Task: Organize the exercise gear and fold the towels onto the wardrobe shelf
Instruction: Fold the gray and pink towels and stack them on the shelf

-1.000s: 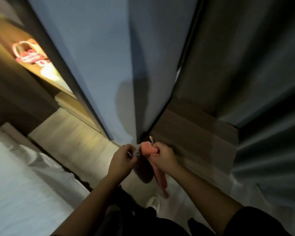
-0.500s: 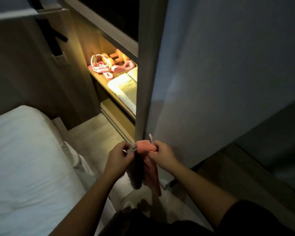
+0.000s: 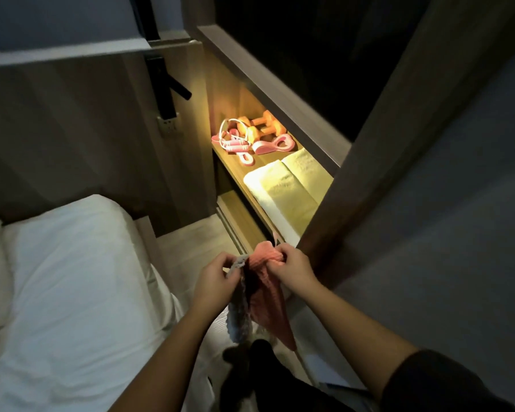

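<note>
in the lower middle of the frame two small towels are held up between the hands. the pink towel [image 3: 269, 301] is pinched at its bunched top edge by the right grip [image 3: 295, 272], whose fingers are curled round the cloth, and it hangs down to a narrow point toward the bottom of the frame. the grey towel [image 3: 239, 315] is pinched at its top by the left grip [image 3: 214, 281], thumb and fingers closed on it, and it hangs just left of the pink one, touching it. both towels are held in the air above the floor [image 3: 185, 248], just in front of the near end of the shelf [image 3: 235, 169] and not on it. the lit shelf is seen in the upper middle, slanting down toward the right. at its far end two orange dumbbells [image 3: 260, 126] are laid side by side. just in front of them a pink rope [image 3: 234, 142] is coiled, and a pink band [image 3: 277, 144] is laid to its right. nearer, a folded towel [image 3: 286, 191] is laid flat on the shelf, tinted yellow by the light, its right end hidden behind the door [image 3: 428, 218] that fills the right side of the frame. a white bed [image 3: 72, 278] fills the lower left. a black handle [image 3: 173, 84] is seen in the upper left, with a socket [image 3: 168, 125] just below it.
</note>
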